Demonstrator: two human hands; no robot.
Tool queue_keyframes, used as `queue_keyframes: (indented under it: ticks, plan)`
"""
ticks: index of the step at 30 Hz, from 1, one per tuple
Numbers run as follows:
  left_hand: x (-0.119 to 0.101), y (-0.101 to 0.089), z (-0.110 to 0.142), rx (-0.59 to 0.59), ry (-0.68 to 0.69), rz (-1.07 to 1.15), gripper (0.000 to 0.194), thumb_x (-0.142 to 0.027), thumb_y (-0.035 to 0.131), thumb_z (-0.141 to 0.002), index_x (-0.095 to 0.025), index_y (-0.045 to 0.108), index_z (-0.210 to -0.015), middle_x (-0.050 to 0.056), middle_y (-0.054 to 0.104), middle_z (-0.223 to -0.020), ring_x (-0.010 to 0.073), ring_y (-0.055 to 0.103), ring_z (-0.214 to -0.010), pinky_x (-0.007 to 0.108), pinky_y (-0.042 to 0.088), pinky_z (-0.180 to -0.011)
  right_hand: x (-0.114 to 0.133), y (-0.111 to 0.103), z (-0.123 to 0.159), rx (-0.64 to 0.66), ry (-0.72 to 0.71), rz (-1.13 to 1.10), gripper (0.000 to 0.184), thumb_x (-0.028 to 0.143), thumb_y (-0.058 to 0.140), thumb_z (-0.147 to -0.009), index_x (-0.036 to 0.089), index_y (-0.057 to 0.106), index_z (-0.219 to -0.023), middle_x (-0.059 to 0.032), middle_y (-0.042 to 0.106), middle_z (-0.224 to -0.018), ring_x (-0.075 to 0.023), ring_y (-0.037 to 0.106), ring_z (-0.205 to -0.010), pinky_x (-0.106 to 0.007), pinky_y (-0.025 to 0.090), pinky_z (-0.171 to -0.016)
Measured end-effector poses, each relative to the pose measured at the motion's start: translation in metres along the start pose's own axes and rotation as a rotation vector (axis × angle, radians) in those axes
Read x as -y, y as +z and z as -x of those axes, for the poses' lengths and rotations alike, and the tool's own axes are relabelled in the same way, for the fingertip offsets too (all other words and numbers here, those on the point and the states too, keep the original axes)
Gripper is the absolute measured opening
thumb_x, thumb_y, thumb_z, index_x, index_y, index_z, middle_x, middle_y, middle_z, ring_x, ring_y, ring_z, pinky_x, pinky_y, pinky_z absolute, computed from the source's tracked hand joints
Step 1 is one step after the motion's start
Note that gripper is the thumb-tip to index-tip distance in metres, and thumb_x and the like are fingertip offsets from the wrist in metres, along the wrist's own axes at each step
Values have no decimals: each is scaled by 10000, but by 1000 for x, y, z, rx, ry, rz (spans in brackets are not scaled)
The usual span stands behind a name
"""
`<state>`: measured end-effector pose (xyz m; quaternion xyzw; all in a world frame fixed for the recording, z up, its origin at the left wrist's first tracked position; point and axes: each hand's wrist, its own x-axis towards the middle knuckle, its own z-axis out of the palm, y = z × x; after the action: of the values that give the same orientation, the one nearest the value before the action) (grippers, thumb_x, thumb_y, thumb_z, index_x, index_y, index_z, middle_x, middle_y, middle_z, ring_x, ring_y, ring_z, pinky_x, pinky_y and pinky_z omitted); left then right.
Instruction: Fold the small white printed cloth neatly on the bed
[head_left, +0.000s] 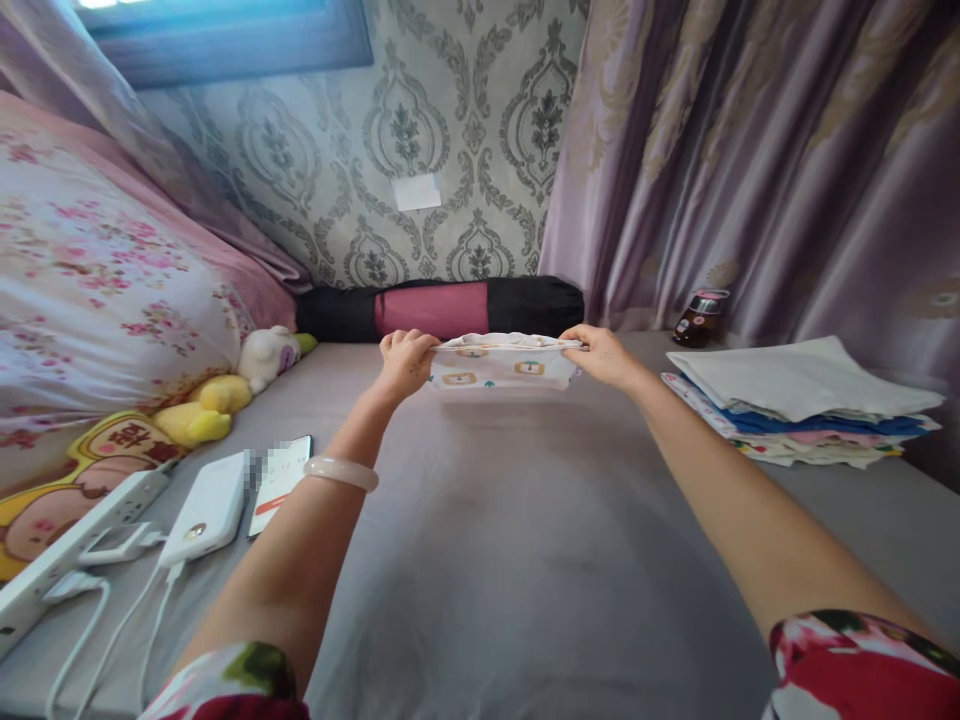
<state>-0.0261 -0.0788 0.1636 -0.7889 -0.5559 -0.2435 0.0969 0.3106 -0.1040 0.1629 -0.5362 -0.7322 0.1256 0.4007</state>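
A small white garment (501,366) printed with little animal faces is stretched out between my two hands, just above the grey bed sheet (495,540). My left hand (405,360) is closed on its left edge, fingers curled over the cloth. My right hand (602,354) pinches the right edge. Both arms reach forward across the bed. A pale bangle sits on my left wrist.
A stack of folded clothes (802,400) lies at the right. A dark jar (699,316) stands by the curtain. A black and maroon roll (442,306) lies along the wall. At left are a floral pillow (97,270), plush toys (225,392), a power bank (210,508), a phone (280,480) and a power strip (67,550).
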Motion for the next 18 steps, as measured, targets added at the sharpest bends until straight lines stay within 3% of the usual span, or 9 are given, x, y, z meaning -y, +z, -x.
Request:
queue_keyframes:
  ticks: [3, 10, 18]
  plan:
    - [3, 11, 20, -43, 74, 32, 305, -256, 423, -911, -258, 696, -1047, 69, 672, -1015, 251, 500, -1005, 454, 296, -982, -3, 1, 16, 17, -61, 63, 220, 177, 566, -745, 169, 673, -937, -33, 681, -871, -199, 610, -796, -270, 456, -716]
    - [12, 26, 87, 60, 284, 118, 265, -202, 442, -920, -268, 678, -1022, 35, 694, -1003, 220, 515, -977, 435, 294, -989, -15, 9, 87, 234, -153, 153, 224, 142, 468, -827, 197, 615, -987, -38, 671, -936, -211, 620, -863, -289, 437, -786]
    - [12, 33, 126, 215, 325, 124, 283, -152, 450, -876, -271, 673, -1002, 29, 692, -1014, 226, 514, -968, 451, 314, -976, -18, 26, 133, 372, -268, 243, 257, 68, 397, -840, 193, 556, -1000, -84, 615, -1021, -248, 561, -972, -349, 430, -847]
